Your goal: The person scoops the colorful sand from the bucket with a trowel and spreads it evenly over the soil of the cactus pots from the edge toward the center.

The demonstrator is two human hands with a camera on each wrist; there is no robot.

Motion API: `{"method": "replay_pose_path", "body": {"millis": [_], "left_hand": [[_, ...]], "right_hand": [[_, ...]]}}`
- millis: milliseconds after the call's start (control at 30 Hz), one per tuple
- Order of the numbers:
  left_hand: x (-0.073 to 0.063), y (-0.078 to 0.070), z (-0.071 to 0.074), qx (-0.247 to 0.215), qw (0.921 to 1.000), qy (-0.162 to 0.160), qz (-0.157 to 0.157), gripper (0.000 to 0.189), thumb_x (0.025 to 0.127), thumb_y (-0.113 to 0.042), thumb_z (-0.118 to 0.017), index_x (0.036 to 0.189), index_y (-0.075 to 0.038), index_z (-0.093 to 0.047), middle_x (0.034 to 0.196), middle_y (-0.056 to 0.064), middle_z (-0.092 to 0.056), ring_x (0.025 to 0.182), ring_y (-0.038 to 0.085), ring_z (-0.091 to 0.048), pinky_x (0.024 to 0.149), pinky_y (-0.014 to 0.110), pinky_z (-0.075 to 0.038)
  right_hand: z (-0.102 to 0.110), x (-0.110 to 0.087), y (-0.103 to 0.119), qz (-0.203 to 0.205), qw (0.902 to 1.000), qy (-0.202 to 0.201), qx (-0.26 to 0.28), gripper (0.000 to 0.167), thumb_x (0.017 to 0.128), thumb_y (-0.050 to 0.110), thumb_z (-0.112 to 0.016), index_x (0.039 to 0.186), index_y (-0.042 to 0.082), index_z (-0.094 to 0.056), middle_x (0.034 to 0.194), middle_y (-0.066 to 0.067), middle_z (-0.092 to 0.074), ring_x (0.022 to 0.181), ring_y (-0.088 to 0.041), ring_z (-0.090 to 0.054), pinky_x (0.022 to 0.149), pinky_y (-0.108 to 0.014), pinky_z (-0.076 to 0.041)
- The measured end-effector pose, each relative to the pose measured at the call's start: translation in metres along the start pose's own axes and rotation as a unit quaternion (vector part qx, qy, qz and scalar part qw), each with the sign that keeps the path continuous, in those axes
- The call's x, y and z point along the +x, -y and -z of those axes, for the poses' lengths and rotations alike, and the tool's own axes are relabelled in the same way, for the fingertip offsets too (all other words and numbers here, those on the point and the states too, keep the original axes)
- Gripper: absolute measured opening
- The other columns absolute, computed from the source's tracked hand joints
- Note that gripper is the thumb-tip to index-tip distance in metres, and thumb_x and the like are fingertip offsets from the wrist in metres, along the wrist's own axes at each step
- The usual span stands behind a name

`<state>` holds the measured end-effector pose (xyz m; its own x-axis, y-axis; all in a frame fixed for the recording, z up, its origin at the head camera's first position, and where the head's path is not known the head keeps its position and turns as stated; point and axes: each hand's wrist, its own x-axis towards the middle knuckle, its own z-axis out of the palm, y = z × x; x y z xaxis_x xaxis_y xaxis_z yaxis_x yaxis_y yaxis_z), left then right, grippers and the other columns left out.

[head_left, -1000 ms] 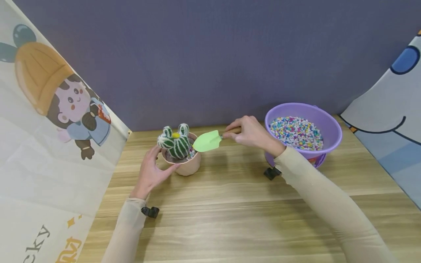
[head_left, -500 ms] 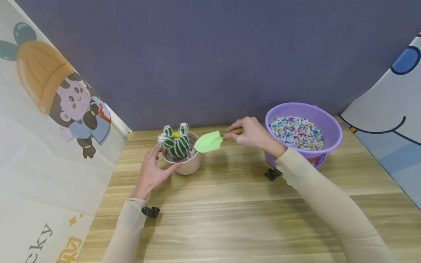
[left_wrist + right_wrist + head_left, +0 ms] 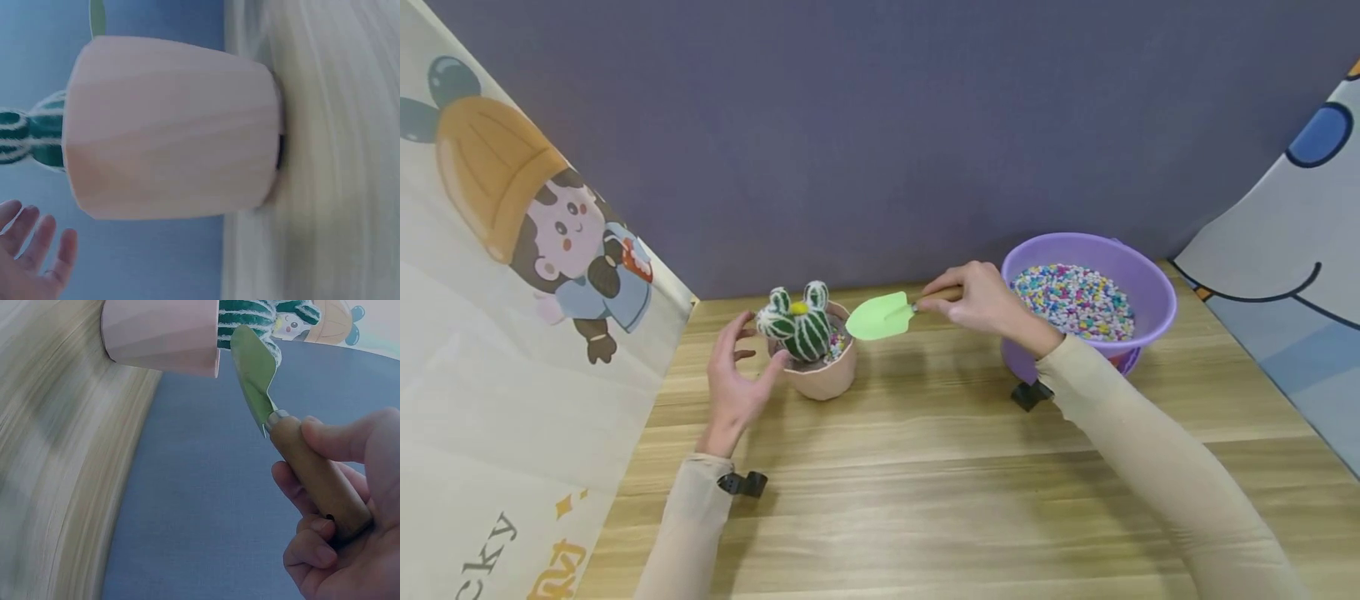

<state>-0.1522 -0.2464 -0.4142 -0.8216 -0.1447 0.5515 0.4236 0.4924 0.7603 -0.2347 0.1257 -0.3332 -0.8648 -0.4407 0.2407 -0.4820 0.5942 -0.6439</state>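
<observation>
A green knitted cactus with white stripes and a yellow tuft (image 3: 808, 333) stands in a pale pink pot (image 3: 823, 383). Small coloured pebbles (image 3: 836, 346) lie at its base. My left hand (image 3: 737, 387) is spread at the pot's left side; the left wrist view shows its fingers (image 3: 39, 240) apart from the pot. My right hand (image 3: 981, 300) grips the wooden handle (image 3: 319, 478) of a small trowel. Its light green blade (image 3: 880, 317) is above and just right of the pot's rim, with no pebbles visible on it.
A purple bucket (image 3: 1153, 292) filled with coloured pebbles (image 3: 1078, 304) stands at the right, partly behind my right wrist. Everything rests on a wood-grain table (image 3: 895, 500). A dark blue-grey panel (image 3: 880, 150) rises at the back, with printed sheets (image 3: 475, 350) at the sides.
My left hand has let go of the pot and drawn slightly left, fingers spreading. The right hand has shifted the trowel slightly right, away from the pot.
</observation>
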Motion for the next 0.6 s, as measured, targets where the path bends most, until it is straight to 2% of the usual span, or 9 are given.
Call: {"method": "replay_pose_path", "body": {"millis": [100, 200, 433, 500, 600], "left_hand": [[0.002, -0.007, -0.001, -0.013, 0.9991, -0.032, -0.025, 0.074, 0.082, -0.010, -0.084, 0.151, -0.003, -0.056, 0.146, 0.021, -0.061, 0.122, 0.016, -0.057, 0.092, 0.025, -0.052], [0.004, -0.015, -0.002, -0.019, 0.9968, -0.066, -0.041, 0.070, 0.082, -0.006, -0.082, 0.147, -0.001, -0.058, 0.140, 0.022, -0.063, 0.119, 0.010, -0.058, 0.090, 0.019, -0.052], [0.008, -0.035, 0.001, -0.026, 0.9918, -0.116, -0.048, 0.059, 0.085, 0.001, -0.079, 0.141, 0.001, -0.062, 0.134, 0.018, -0.064, 0.112, 0.008, -0.061, 0.085, 0.018, -0.055], [0.011, -0.043, 0.001, -0.029, 0.9895, -0.126, -0.065, 0.055, 0.086, 0.001, -0.079, 0.138, 0.001, -0.064, 0.132, 0.016, -0.064, 0.109, 0.008, -0.062, 0.082, 0.018, -0.055], [0.015, -0.055, -0.002, -0.026, 0.9856, -0.126, -0.110, 0.050, 0.085, -0.005, -0.079, 0.133, 0.003, -0.067, 0.128, 0.019, -0.065, 0.105, 0.009, -0.062, 0.080, 0.021, -0.054]], "right_hand": [[0.004, -0.002, 0.000, 0.000, 1.0000, -0.005, 0.002, 0.023, 0.095, 0.030, -0.082, 0.109, 0.012, -0.085, 0.107, -0.008, -0.083, 0.083, -0.019, -0.078, 0.073, -0.034, -0.061], [0.009, -0.005, -0.001, -0.001, 0.9999, -0.013, 0.007, 0.023, 0.096, 0.029, -0.081, 0.109, 0.011, -0.085, 0.107, -0.009, -0.083, 0.082, -0.019, -0.076, 0.070, -0.033, -0.058], [0.020, -0.013, -0.001, -0.009, 0.9995, -0.023, 0.020, 0.023, 0.097, 0.030, -0.081, 0.109, 0.012, -0.085, 0.105, -0.008, -0.083, 0.085, -0.020, -0.079, 0.068, -0.026, -0.058], [0.024, -0.015, -0.002, -0.007, 0.9994, -0.030, 0.019, 0.024, 0.097, 0.032, -0.080, 0.109, 0.011, -0.085, 0.105, -0.009, -0.083, 0.085, -0.022, -0.079, 0.068, -0.023, -0.057], [0.029, -0.018, -0.003, -0.009, 0.9990, -0.039, 0.018, 0.025, 0.097, 0.033, -0.080, 0.110, 0.012, -0.085, 0.106, -0.009, -0.083, 0.086, -0.023, -0.080, 0.068, -0.020, -0.056]]}}
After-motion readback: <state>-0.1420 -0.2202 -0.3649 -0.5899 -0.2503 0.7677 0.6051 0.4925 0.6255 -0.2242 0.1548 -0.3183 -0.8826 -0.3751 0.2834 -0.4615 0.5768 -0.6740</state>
